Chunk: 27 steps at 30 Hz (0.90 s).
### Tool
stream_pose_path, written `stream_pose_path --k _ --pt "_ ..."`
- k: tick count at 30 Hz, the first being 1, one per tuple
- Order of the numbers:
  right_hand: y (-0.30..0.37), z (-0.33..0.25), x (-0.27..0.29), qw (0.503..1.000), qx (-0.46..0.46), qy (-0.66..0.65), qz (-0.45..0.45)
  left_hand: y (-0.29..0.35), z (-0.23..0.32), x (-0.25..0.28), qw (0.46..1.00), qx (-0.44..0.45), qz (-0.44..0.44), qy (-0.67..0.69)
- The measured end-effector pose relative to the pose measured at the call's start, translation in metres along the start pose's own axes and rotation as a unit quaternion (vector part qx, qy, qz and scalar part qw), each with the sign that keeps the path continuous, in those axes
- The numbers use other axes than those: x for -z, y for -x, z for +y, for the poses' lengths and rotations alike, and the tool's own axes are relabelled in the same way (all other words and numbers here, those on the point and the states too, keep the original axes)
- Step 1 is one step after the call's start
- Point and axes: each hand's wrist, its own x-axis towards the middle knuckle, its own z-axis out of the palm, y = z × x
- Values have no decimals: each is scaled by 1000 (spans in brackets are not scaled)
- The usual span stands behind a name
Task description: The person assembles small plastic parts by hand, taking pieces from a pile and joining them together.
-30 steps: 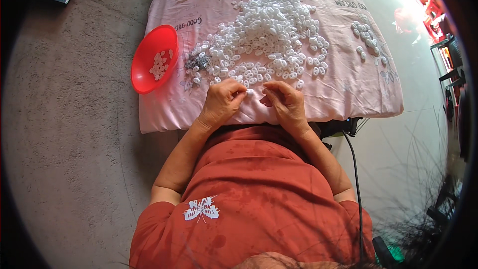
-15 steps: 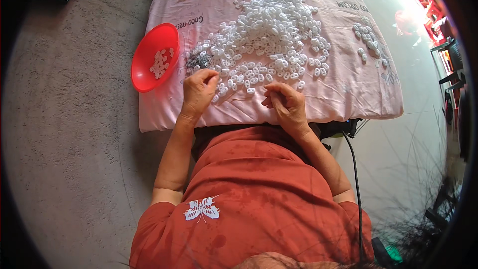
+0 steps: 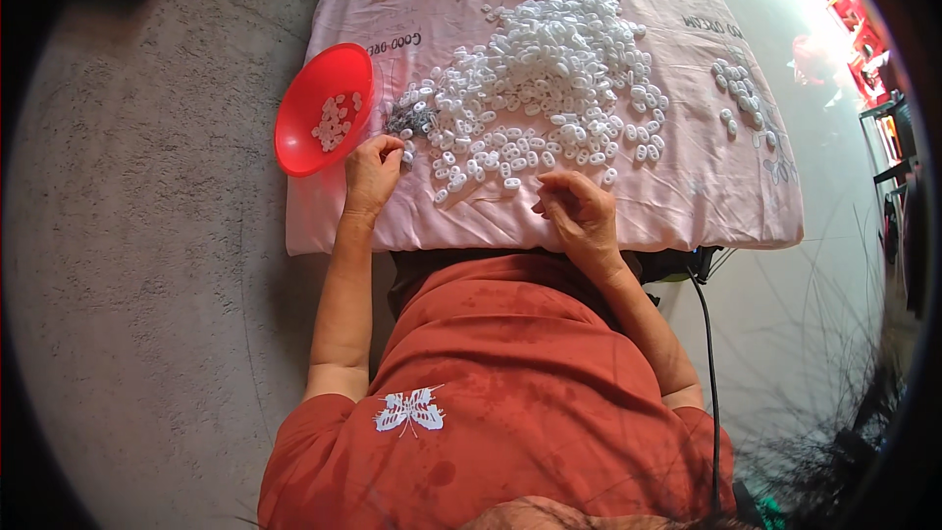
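A big heap of small white plastic pieces (image 3: 549, 59) lies on a pink cloth (image 3: 687, 196) spread over a low table. My left hand (image 3: 371, 175) reaches toward the left, its fingertips pinched beside a small cluster of grey metal bits (image 3: 410, 120), close to a red bowl (image 3: 306, 142) holding several white pieces. Whether it holds something I cannot tell. My right hand (image 3: 581, 211) rests near the cloth's front edge, fingers curled, just below the loose white pieces.
A second small group of white pieces (image 3: 741, 98) lies at the cloth's right side. Grey carpet (image 3: 147, 265) lies to the left. A black cable (image 3: 708, 353) hangs down by my right side. Red shelving (image 3: 854, 20) stands at the far right.
My left hand has left the right hand and moved left and away from me, toward the red bowl. The right hand stayed near the front edge.
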Motion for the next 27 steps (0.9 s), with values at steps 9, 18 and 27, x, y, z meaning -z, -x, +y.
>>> stream_pose_path --k 9,18,27 --pt "-1 0 -2 1000 18 17 12 0 11 -12 996 -72 -6 -45" --pt "-1 -2 0 1000 13 26 1 -4 25 -24 992 -85 4 -95" --pt "-1 -3 1 1000 12 24 -3 -2 22 -22 983 -121 -1 -136"
